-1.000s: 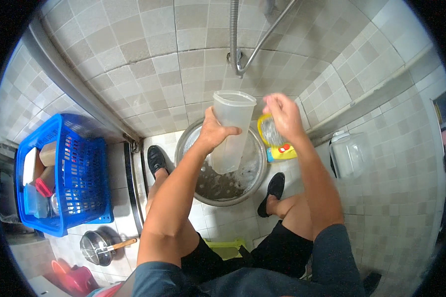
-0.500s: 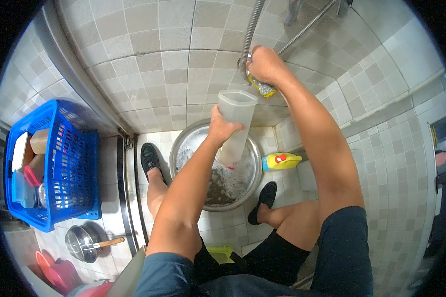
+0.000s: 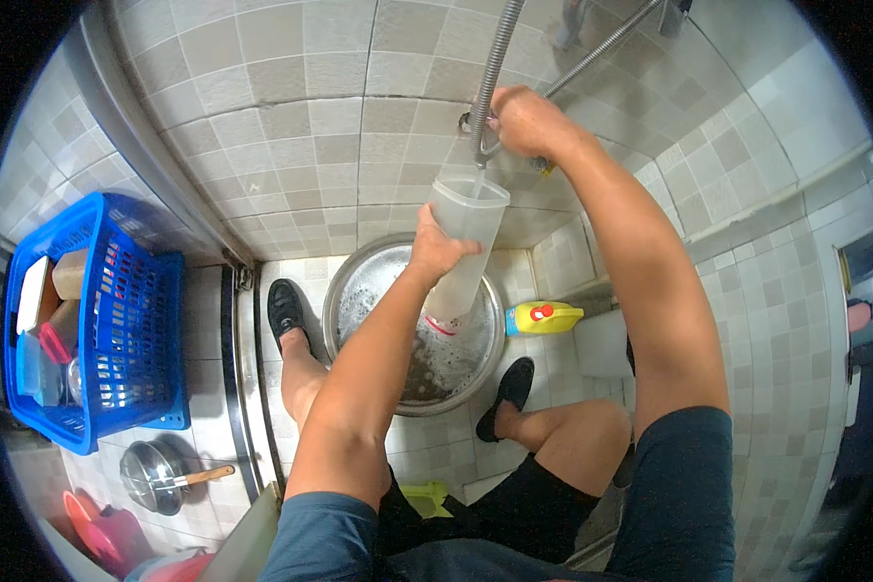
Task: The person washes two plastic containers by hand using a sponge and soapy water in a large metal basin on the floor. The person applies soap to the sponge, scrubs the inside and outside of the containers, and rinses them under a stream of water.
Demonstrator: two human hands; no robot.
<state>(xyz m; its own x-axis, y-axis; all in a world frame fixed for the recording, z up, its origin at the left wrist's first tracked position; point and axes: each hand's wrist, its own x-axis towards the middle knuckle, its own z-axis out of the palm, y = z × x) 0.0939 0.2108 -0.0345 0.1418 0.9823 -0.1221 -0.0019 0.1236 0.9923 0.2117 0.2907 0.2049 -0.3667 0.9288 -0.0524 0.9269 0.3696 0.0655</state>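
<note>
My left hand (image 3: 442, 250) is wrapped round a tall translucent plastic container (image 3: 468, 218), held tilted over a wide metal basin (image 3: 332, 325) of sudsy water. The container's mouth is under the wall tap (image 3: 479, 145), and a thin stream of water seems to run into it. My right hand (image 3: 529, 121) is closed at the tap, its fingertips against the handle, which is largely hidden. A yellow and silver scrubbing sponge (image 3: 542, 166) peeks out beneath that hand, apparently held in the palm. Something thin and red (image 3: 440, 327) shows in the basin beside the container's base.
A yellow bottle with a red cap (image 3: 545, 317) lies right of the basin. At left stands a blue basket (image 3: 97, 320) of containers, with a wooden-handled pan (image 3: 155, 477) nearby. A metal shower hose (image 3: 498, 58) hangs along the tiled wall.
The container has shifted slightly right, its mouth now beneath the tap, where a stream shows. My right hand has turned at the tap, so the sponge is mostly hidden.
</note>
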